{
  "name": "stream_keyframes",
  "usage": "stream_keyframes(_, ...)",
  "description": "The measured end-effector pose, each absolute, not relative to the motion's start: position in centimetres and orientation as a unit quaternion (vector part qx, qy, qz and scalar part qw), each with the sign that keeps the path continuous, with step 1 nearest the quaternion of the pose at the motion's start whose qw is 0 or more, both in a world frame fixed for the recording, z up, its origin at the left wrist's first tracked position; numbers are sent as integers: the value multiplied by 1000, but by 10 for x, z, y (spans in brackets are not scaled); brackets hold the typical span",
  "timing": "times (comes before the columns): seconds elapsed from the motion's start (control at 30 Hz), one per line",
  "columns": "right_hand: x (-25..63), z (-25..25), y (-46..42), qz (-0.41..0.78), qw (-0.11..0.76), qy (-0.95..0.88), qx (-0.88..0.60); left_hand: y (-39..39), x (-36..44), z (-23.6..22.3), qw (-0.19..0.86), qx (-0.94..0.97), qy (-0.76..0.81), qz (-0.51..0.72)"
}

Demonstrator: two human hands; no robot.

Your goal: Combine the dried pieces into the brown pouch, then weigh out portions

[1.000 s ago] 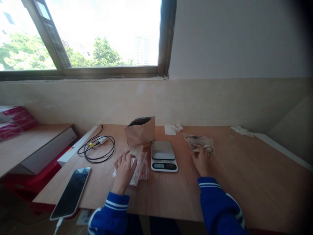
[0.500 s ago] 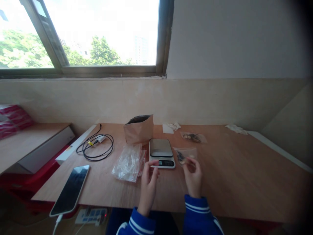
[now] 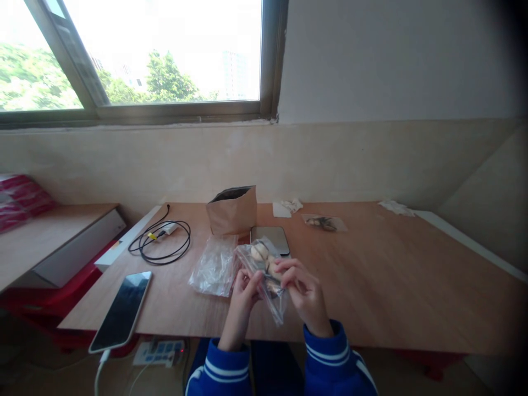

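Observation:
Both hands hold a small clear plastic bag [image 3: 264, 269] with pale round pieces inside, lifted above the near edge of the wooden table [image 3: 371, 275]. My left hand [image 3: 243, 291] pinches its lower left side. My right hand [image 3: 303, 291] grips its right side with curled fingers. Behind the bag, a kitchen scale [image 3: 271, 238] is partly hidden. A pile of empty clear bags [image 3: 212, 265] lies just left of my left hand. An open brown paper bag [image 3: 232, 210] stands behind the scale.
Another filled clear bag [image 3: 324, 222] lies farther back on the right, near crumpled tissue [image 3: 286, 207]. A coiled black cable [image 3: 159, 245] and a phone [image 3: 121, 309] lie at the left. A power strip [image 3: 159, 352] is on the floor. More tissue [image 3: 396, 207] sits far right.
My right hand picked a filled bag off the table and brought it to the middle; my left hand left the pile of empty bags and joined it on the bag.

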State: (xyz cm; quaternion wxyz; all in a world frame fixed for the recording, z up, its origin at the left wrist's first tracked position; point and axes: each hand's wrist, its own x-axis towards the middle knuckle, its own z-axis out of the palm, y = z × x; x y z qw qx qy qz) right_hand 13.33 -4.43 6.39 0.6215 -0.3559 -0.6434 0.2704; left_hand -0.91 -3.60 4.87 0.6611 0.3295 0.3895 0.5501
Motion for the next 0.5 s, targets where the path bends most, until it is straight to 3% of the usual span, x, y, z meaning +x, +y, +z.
stream_keyframes(0.13, 131, 67, -46, 283, 613, -646, -355, -44, -10, 57, 666, 322, 379, 556)
stream_keyframes(0.33, 125, 76, -52, 209, 585, -649, -440, -51, -11, 69, 540, 380, 443, 606)
stream_keyframes(0.5, 106, 83, -60, 384, 520, -647, -405, -55, -13, 64, 449, 436, 502, 597)
